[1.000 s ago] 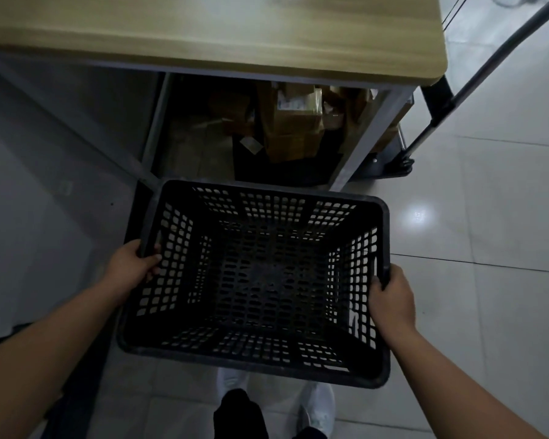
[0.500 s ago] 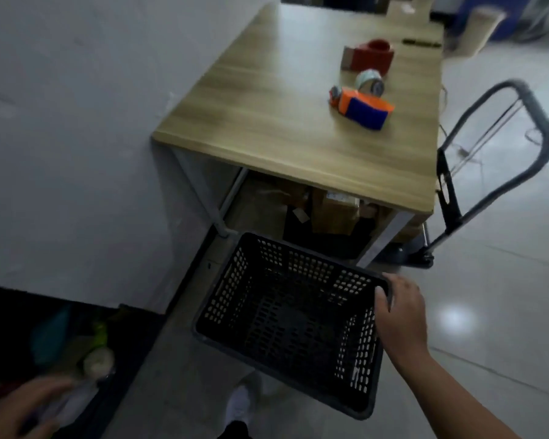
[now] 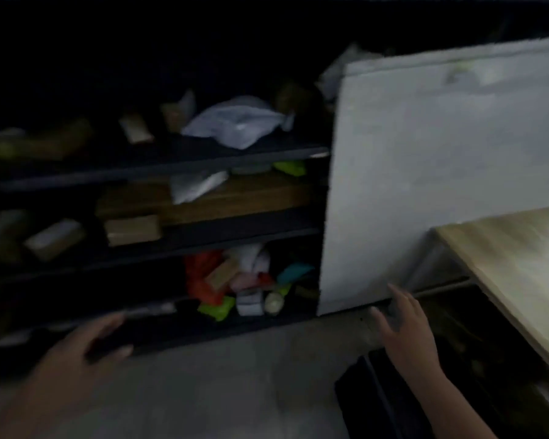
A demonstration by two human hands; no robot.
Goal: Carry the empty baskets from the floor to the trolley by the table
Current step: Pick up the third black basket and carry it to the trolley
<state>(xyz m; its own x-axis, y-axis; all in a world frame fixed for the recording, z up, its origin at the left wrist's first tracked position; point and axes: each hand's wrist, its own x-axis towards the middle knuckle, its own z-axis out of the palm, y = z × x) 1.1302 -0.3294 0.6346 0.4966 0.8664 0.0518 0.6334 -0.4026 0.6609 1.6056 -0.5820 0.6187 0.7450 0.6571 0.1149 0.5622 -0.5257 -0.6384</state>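
Whole view motion-blurred; dark basket cut off at bottom edge.

Pale wood-grain table top, matt white wall panel, dark shelves, smooth grey floor.

shelf boards: dark, near black, in dim light
bag on the top shelf: pale white, faintly bluish
long flat piece on the middle shelf: brown
small boxes on the middle shelf: tan and beige
packet at the right end of the middle shelf: bright green
bag on the bottom shelf: red-orange
packet at the bottom shelf's front edge: lime green
packet beside the wall panel: teal
wall panel: plain white-grey
table top: light wood grain, yellowish
floor: grey, unpatterned
basket: black; blurred, pattern unclear
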